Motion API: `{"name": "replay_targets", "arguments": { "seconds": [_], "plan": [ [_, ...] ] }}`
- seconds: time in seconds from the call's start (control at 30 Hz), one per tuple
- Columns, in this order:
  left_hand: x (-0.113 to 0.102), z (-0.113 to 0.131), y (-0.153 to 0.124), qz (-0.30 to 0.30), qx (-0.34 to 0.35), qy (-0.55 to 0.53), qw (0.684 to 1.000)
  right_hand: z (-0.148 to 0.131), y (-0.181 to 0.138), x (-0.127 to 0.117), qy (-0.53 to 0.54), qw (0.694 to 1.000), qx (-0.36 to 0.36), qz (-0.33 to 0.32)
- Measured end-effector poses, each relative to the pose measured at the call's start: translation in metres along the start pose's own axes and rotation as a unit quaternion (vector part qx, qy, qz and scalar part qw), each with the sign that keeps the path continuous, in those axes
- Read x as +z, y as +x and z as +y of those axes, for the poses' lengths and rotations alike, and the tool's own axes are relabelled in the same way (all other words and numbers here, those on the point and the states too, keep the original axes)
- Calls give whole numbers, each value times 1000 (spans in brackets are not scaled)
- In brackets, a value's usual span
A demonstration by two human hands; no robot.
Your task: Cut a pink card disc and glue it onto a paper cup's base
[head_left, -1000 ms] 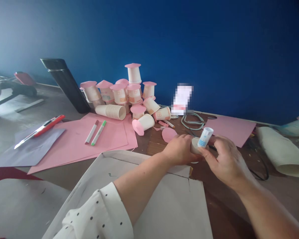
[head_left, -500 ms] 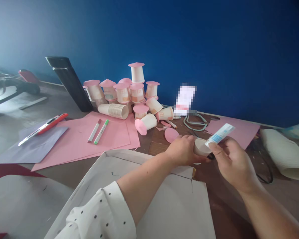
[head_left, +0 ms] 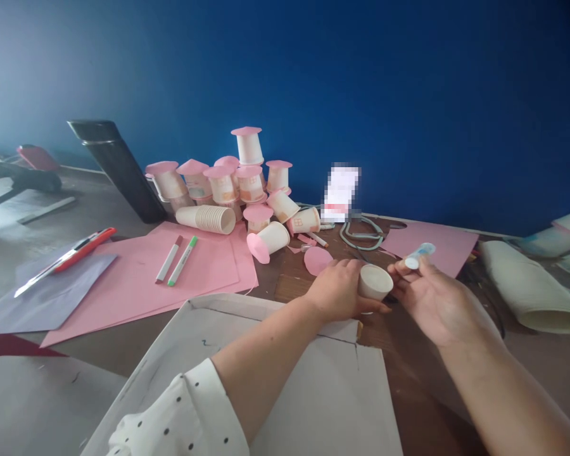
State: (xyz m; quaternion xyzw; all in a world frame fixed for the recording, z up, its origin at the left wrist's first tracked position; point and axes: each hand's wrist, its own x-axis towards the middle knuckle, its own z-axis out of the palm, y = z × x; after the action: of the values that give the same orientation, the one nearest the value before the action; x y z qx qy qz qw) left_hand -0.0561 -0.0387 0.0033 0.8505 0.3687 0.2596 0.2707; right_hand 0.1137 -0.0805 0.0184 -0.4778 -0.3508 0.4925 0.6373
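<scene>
A white paper cup (head_left: 376, 283) has its round, rimmed end turned up towards me. My left hand (head_left: 338, 290) is closed around its left side, near the tabletop. To the right of the cup, my right hand (head_left: 439, 294) pinches a glue stick (head_left: 422, 254), a white tube with a blue label, its round white end pointing my way. The stick is apart from the cup. A pink paper disc (head_left: 318, 260) lies just beyond my left hand. Farther back stand several paper cups with pink paper roofs (head_left: 247, 145), some stacked and some lying on their sides.
Left lie pink sheets (head_left: 213, 269), two markers (head_left: 182, 261), a red utility knife (head_left: 83, 250) and nested cups (head_left: 206, 218). A black bottle (head_left: 123, 171) stands behind. White board (head_left: 285, 380) lies under my left forearm; more stacked cups (head_left: 527, 285) lie right. A phone (head_left: 341, 190) leans by the wall.
The glue stick has come away from the cup's upturned end and turned so its round end points towards me. My left hand keeps its hold on the cup. The view has shifted slightly.
</scene>
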Motion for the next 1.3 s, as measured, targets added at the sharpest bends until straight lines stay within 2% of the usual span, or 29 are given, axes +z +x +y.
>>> {"name": "replay_targets", "arguments": {
  "seconds": [0.13,0.33,0.53,0.7,0.93,1.3],
  "plan": [
    [0,-1,0,-6,0,3,1000,3,7,-8,-26,999,4,-30],
    [1,-2,-1,1,-2,-4,1000,5,3,-3,24,998,51,18],
    [0,1,-2,-7,-15,11,1000,6,-3,6,-76,994,-53,53],
    [1,0,-2,-1,-14,14,1000,10,-6,1,-241,955,-144,95],
    [1,0,-3,-8,-20,18,1000,1,-13,6,-356,919,-134,107],
    [0,0,-3,-10,-22,26,999,3,-11,9,-380,910,-141,89]
  ]
}}
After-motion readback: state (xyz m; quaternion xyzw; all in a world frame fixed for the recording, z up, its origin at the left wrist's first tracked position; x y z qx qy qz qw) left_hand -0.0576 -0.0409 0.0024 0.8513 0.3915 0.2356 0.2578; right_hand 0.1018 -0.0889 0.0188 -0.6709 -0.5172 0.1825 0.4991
